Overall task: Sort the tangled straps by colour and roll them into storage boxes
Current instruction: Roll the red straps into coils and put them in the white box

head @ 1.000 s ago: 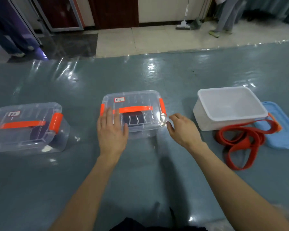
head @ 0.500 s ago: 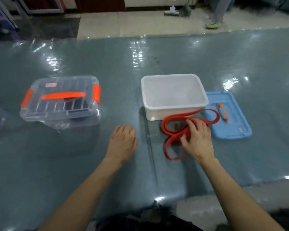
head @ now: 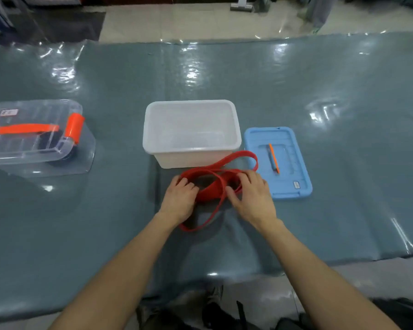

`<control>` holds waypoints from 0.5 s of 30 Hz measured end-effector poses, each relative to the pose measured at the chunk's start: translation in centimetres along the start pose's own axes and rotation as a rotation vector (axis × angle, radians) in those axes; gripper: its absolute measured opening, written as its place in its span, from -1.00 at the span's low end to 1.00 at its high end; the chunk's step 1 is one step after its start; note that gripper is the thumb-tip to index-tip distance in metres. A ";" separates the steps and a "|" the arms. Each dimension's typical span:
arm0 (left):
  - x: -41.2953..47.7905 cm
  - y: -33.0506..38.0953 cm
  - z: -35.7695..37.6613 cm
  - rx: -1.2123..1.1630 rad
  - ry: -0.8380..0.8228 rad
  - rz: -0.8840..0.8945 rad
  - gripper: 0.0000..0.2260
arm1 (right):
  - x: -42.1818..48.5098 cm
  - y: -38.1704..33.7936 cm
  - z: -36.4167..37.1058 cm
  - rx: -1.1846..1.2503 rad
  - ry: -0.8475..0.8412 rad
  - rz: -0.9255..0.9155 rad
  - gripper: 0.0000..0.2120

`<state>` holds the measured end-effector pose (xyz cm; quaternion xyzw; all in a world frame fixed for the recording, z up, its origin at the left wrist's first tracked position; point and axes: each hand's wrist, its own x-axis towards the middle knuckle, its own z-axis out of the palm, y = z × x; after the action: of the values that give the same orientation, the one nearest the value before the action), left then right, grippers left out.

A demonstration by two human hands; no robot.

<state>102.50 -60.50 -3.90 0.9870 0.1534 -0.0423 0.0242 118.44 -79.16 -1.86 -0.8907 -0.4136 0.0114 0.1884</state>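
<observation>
As left hand point(head: 179, 198), right hand point(head: 253, 198) hold red strap point(head: 209, 193), white box point(head: 191, 160) behind.

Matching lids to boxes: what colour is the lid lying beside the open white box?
Light blue: the rectangular plastic lid shows best in the head view.

Left grip point(head: 179, 199) and right grip point(head: 253, 198) on red strap point(head: 211, 192) before white box point(head: 191, 150)
</observation>
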 end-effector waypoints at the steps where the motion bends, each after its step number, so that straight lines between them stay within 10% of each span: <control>1: -0.7 -0.3 -0.5 -0.015 0.044 0.036 -0.83 | 0.0 0.4 -0.3 0.013 0.055 -0.038 -0.54; 9: -8.9 -6.4 -5.9 -0.277 0.137 -0.033 -0.63 | 0.9 -2.5 2.9 -0.050 -0.467 -0.335 0.10; 15: -14.9 -10.3 -4.3 -0.581 0.269 -0.446 -0.65 | 0.1 -6.3 5.6 0.115 -0.446 -0.322 -0.72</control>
<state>85.58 -54.94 1.40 0.8780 0.3718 0.1285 0.2726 112.96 -73.55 -4.92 -0.7768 -0.5796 0.2008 0.1424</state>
